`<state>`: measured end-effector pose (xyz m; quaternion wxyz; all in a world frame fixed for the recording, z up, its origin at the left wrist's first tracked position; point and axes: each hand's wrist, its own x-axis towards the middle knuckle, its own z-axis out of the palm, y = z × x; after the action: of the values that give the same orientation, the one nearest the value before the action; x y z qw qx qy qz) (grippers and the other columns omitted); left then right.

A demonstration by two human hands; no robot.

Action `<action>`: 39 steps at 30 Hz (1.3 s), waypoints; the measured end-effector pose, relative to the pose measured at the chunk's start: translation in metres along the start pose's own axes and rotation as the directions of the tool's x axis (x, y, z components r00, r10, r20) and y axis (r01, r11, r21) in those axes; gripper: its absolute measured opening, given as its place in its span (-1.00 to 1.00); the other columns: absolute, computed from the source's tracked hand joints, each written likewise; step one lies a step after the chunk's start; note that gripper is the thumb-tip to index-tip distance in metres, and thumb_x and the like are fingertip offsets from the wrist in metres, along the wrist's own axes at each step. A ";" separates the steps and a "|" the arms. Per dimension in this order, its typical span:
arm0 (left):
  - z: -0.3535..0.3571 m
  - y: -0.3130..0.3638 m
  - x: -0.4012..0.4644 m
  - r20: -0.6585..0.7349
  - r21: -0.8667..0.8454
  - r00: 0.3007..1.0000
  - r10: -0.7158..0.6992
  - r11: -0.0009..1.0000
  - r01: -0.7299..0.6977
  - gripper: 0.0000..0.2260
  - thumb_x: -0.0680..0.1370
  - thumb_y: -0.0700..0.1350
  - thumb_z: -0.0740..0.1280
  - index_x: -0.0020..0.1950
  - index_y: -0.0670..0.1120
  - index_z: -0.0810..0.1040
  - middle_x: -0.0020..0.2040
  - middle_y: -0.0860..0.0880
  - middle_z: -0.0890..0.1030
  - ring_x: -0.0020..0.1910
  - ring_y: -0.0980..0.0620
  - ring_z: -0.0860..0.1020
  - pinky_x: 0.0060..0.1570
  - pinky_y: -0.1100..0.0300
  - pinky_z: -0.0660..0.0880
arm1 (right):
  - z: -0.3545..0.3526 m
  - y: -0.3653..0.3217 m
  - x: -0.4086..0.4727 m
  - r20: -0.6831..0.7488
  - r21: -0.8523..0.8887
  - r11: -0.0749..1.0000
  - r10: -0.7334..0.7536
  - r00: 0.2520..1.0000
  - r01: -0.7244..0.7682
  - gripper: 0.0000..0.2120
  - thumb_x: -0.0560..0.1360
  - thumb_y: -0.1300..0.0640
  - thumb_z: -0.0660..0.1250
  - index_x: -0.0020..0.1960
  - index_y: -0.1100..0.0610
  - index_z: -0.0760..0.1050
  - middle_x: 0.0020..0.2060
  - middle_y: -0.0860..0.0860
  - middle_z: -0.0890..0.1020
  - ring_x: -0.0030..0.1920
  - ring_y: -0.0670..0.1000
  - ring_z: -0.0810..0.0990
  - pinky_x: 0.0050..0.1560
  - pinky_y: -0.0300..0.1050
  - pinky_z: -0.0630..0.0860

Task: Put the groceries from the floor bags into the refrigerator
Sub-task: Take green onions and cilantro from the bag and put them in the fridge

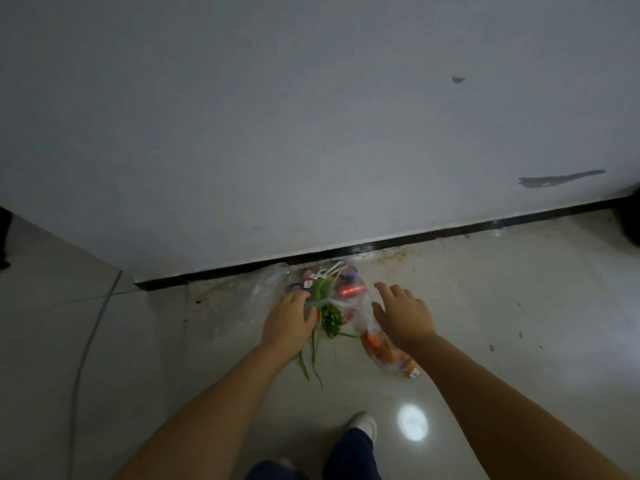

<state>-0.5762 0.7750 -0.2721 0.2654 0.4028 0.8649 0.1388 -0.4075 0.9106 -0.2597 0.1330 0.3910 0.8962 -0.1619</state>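
Clear plastic grocery bags [341, 292] lie on the pale tiled floor against the wall's black skirting. Inside them I make out green onions [320, 287], a leafy green bunch [330, 318] and red packaged items. A second clear bag with orange produce [384, 351] lies a little nearer, on the right. My left hand [289, 318] rests on the left side of the bags, fingers bent onto the plastic by the greens; whether it grips is unclear. My right hand [401, 313] hovers over the orange produce bag with its fingers spread and nothing in it. No refrigerator is in view.
A grey-white wall [311, 133] fills the upper half of the view. A thin cable [88, 341] runs along the floor at the left. My white shoe [363, 422] stands near the bottom middle, beside a bright light reflection [412, 422] on the tiles.
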 end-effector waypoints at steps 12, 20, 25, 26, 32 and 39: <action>0.265 -0.123 0.173 0.303 -0.071 0.953 -0.031 0.996 0.055 -0.78 0.60 -0.04 0.18 0.17 -0.05 0.52 0.12 -0.04 0.57 0.08 -0.05 0.54 0.05 0.09 0.51 | 0.287 0.047 0.164 0.187 0.096 0.993 0.051 0.981 -0.070 -0.53 0.63 -0.06 0.01 0.51 0.03 0.12 0.33 0.05 0.42 0.30 0.10 0.44 0.20 0.00 0.43; 0.385 -0.199 0.307 0.354 -0.272 0.935 0.011 0.958 0.091 -0.63 0.64 -0.17 0.12 0.46 -0.02 0.32 0.11 -0.10 0.58 -0.05 -0.03 0.58 -0.04 0.09 0.55 | 0.413 0.111 0.292 0.168 0.189 0.977 -0.129 0.977 0.097 -0.51 0.64 0.04 0.07 0.55 -0.06 0.05 0.46 0.01 0.31 0.36 0.06 0.41 0.29 -0.10 0.34; 0.368 -0.204 0.367 0.183 -0.274 0.975 0.126 0.959 -0.072 -0.49 0.65 -0.23 0.08 0.57 -0.04 0.01 0.12 -0.08 0.50 -0.25 0.11 0.47 -0.22 0.14 0.44 | 0.428 0.116 0.351 -0.044 0.250 0.944 -0.209 0.977 0.213 -0.49 0.63 0.13 0.09 0.55 -0.01 0.06 0.53 0.01 0.17 0.47 0.05 0.26 0.42 -0.05 0.28; 0.361 -0.202 0.372 0.173 -0.197 0.980 0.099 0.978 -0.064 -0.48 0.65 -0.20 0.07 0.58 -0.04 -0.05 0.27 -0.16 0.45 -0.16 -0.01 0.54 -0.20 0.08 0.47 | 0.424 0.113 0.357 -0.068 0.229 0.944 -0.228 0.971 0.237 -0.48 0.62 0.16 0.10 0.55 0.02 0.06 0.53 0.01 0.15 0.51 0.04 0.17 0.48 0.01 0.21; 0.360 -0.218 0.393 0.126 0.131 0.986 -0.111 0.987 0.095 -0.35 0.57 -0.33 0.09 0.57 -0.08 -0.16 0.53 0.02 -0.38 0.55 -0.08 -0.21 0.52 -0.06 0.01 | 0.400 0.091 0.378 0.124 -0.210 0.934 -0.268 0.956 0.289 -0.43 0.60 0.15 0.09 0.56 -0.07 0.00 0.56 -0.01 0.00 0.56 0.09 -0.12 0.48 0.24 -0.19; 0.344 -0.241 0.427 0.097 0.347 0.995 -0.011 0.937 -0.024 -0.33 0.54 -0.35 0.10 0.57 0.02 -0.07 0.56 0.02 -0.29 0.56 0.02 -0.19 0.44 -0.31 -0.20 | 0.402 0.105 0.420 0.174 -0.602 0.777 -0.099 0.980 0.186 -0.48 0.62 0.08 0.06 0.56 0.02 0.04 0.56 0.15 -0.04 0.56 0.15 -0.13 0.46 0.15 -0.35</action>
<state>-0.7586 0.9596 -0.8118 0.2313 0.4526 0.8605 -0.0352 -0.5613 1.0951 -0.7994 0.2995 0.2458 0.9161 0.1032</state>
